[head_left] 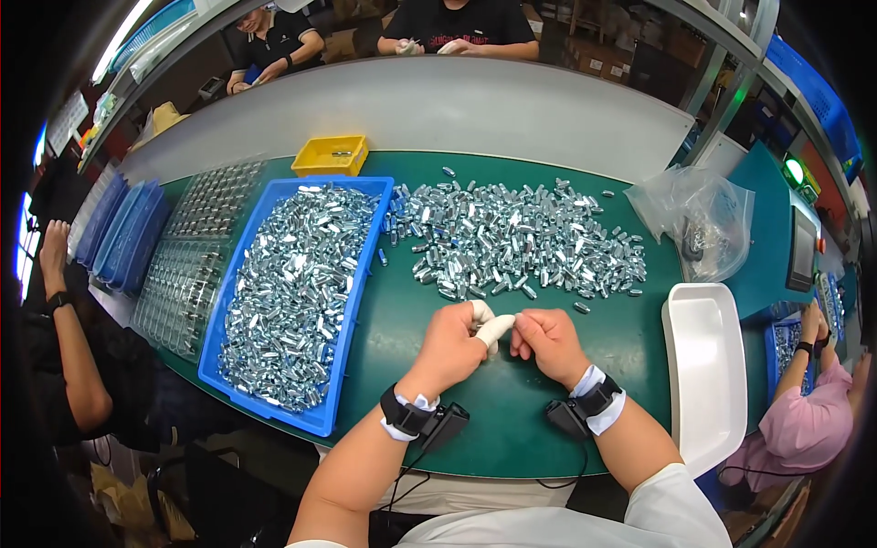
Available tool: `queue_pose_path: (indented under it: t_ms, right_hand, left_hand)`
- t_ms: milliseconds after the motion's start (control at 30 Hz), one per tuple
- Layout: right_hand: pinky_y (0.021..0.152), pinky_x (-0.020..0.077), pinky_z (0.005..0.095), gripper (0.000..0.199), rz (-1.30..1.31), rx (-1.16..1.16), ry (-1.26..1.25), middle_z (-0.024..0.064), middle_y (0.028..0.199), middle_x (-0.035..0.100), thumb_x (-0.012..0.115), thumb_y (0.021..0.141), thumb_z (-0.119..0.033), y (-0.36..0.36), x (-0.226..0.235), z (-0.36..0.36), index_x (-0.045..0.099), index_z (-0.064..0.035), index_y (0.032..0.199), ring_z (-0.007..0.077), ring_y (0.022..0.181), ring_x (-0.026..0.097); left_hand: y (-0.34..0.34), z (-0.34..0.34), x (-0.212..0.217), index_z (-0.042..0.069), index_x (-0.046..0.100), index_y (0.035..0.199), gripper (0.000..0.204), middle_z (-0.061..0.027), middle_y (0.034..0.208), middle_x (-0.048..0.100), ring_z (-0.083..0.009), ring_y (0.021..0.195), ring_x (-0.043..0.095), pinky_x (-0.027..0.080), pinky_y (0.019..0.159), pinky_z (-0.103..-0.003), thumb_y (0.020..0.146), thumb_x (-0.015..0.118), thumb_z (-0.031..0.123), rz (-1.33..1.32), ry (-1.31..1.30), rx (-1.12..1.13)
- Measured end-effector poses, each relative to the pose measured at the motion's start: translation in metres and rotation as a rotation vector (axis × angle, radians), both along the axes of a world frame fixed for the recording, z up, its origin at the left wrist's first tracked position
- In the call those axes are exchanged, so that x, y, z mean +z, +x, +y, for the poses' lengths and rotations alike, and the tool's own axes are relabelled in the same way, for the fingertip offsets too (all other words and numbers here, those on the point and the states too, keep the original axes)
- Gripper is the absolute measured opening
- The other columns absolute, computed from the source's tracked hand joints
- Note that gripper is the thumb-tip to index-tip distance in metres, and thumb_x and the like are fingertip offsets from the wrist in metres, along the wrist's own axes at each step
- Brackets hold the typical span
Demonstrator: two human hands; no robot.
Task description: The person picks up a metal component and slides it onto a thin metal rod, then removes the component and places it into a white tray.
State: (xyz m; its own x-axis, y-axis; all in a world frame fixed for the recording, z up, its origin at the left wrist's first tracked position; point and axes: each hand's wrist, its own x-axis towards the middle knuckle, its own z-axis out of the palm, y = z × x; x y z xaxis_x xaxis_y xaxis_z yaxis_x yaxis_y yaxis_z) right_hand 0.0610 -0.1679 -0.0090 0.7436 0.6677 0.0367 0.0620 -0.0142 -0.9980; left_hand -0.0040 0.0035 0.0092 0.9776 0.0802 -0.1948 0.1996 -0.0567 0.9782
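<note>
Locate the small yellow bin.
In the head view, the yellow bin sits left of centre on the green table, just beyond the blue tray.

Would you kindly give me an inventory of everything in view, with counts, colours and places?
table: one, green, beneath the hands
blue tray: one, blue, table's left
clear trays: at least two, transparent, left of the blue tray
metal pieces: too many to count, silver, in those trays and loose on the table
yellow bin: one, yellow, table's far edge
blue bins: several, blue, far left
plastic bag: one, clear, table's right
white tray: one, white, near right
partition: one, pale grey, behind the table
screen: one, dark, right
co-workers: four, black or pink clothing, two opposite, one each side
background clutter: uncounted, mixed, around the rim
wristbands: two, black, both wrists
left fingers: two white-covered, above the table
right fingers: bare, beside the left; anything held is unclear
</note>
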Motion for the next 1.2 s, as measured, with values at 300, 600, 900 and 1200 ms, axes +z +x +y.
queue_pose_path:
  t_ms: [300,600,900,1200]
  right_hand:
    - [0.051,0.039,0.0236,0.043,0.194,0.074,0.111,0.0029,0.056,0.055,0.046,0.1,-0.027,0.009,0.001,-0.006,0.054,-0.004,0.064,0.0095,0.051,0.05]
    - [0.056,0.043,0.0266,0.043,0.151,-0.018,0.12,0.0041,0.054,0.052,0.045,0.1,-0.028,0.004,0.0,0.0,0.053,-0.0041,0.066,0.0142,0.055,0.053]
    - [0.058,0.0431,0.0279,0.04,0.274,-0.127,0.22,0.006,0.055,0.051,0.044,0.1,-0.028,0.01,0.002,-0.001,0.05,-0.0052,0.067,0.018,0.059,0.055]
    - [0.057,0.0426,0.027,0.04,0.279,-0.073,0.216,0.0055,0.056,0.051,0.045,0.1,-0.03,0.009,-0.002,-0.002,0.051,-0.0052,0.069,0.0173,0.059,0.055]
  left_hand:
    - [0.005,-0.012,0.005,0.001,0.061,0.081,0.017,-0.0018,0.064,0.061,-0.0059,0.057,0.055,0.042,0.05,-0.022,0.084,0.071,0.014,-0.36,0.235,0.064]
    - [0.006,0.004,0.0,0.002,0.062,0.089,0.013,-0.0021,0.066,0.061,-0.0058,0.056,0.054,0.041,0.049,-0.021,0.09,0.065,0.015,-0.256,0.07,0.176]
    - [0.005,0.055,0.023,0.003,0.064,0.094,0.008,-0.0056,0.075,0.063,-0.0094,0.056,0.052,0.042,0.052,-0.025,0.09,0.06,0.009,-0.494,-0.064,0.855]
    - [0.016,0.045,-0.012,0.0,0.062,0.093,0.016,-0.0141,0.084,0.064,-0.024,0.062,0.058,0.047,0.06,-0.035,0.078,0.068,0.003,-0.361,0.839,0.325]
